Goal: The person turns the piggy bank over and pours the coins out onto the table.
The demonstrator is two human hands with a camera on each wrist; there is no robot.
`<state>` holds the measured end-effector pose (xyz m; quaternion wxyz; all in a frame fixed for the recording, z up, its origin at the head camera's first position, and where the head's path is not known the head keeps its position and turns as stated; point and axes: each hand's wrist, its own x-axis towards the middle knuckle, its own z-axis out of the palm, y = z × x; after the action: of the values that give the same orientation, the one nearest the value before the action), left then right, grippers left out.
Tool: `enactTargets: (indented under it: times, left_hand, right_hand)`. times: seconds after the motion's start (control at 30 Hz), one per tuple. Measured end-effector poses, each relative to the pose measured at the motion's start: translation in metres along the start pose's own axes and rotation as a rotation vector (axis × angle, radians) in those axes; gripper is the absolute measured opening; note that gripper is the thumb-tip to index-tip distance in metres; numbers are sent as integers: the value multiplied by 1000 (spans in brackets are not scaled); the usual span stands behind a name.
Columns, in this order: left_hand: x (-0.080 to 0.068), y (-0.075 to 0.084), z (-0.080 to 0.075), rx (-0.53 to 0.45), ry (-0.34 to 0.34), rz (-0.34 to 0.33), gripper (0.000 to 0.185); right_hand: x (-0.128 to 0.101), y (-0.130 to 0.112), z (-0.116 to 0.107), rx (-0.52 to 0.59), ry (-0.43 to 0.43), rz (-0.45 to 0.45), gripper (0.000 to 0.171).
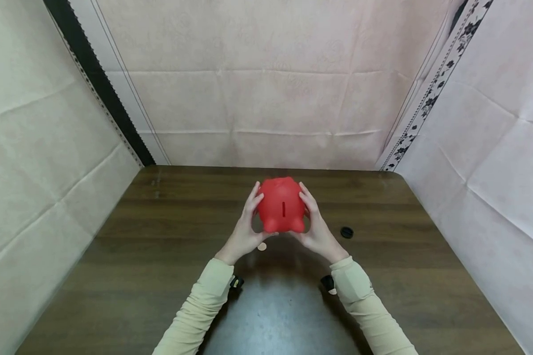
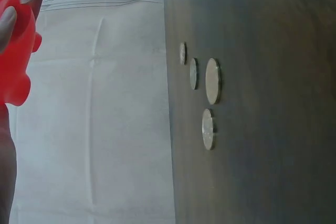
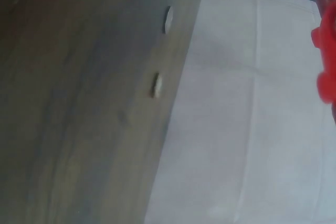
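Note:
A red piggy bank is held up above the table, its coin slot turned toward the head camera. My left hand grips its left side, fingers along the side and thumb underneath. From the right, my right hand grips it the same way. A coin lies on the table below, near the left thumb. In the left wrist view the piggy bank shows at the left edge, with several coins beyond. The right wrist view catches part of the piggy bank and coins on the table.
A small round black cap lies on the brown wooden table, right of my right hand. Pale cloth hangs behind the table and along both sides. Each wrist carries a small black device.

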<state>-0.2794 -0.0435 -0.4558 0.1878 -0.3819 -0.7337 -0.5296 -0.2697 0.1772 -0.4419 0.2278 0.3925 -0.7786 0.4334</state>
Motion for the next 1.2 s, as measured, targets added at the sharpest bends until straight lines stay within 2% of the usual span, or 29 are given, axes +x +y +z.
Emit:
enactTargets:
  times: [0.13,0.2,0.27,0.33,0.4,0.47,0.57,0.7,0.77,0.83,0.9,0.97,1.07,1.13,1.2]
  left_hand:
    - [-3,0,0,-52,7,-73,107]
    - [-4,1,0,-63,12,-142,105]
    - [-4,1,-1,-49,16,-252,99]
    - [-5,0,0,5,6,-391,88]
    - [-5,-1,1,68,-22,-526,79]
    - [-6,-2,2,138,-73,-619,75]
    - [-6,0,3,194,-124,-688,74]
    - [-6,3,4,221,-130,-724,76]
    - [-6,3,4,213,-111,-715,75]
    - [-5,4,2,173,-64,-661,71]
    - [-5,6,0,104,-5,-538,71]
    - [-4,10,-1,26,44,-352,79]
    - [-1,14,-3,-49,71,-84,92]
    - [2,17,-3,-74,71,-6,94]
    - [0,11,0,-83,78,-13,95]
  right_hand:
    - [-2,1,-2,0,-26,38,107]
    - [-2,0,-5,3,-52,113,107]
    - [-1,0,-8,-22,-83,226,103]
    - [1,-1,-11,-58,-126,373,94]
    - [1,-1,-12,-131,-191,514,82]
    - [1,-1,-10,-213,-259,607,73]
    - [0,-1,-6,-295,-321,672,67]
    - [-2,-2,-2,-331,-327,685,61]
    - [-1,-2,-2,-318,-316,677,64]
    - [-2,-2,-5,-268,-278,640,68]
    - [-2,-3,-8,-181,-205,549,75]
    - [-2,-3,-13,-85,-117,395,89]
    - [-1,-6,-15,21,-6,138,105]
    - [3,-12,-15,33,31,40,105]
    - [3,-9,-10,40,41,36,103]
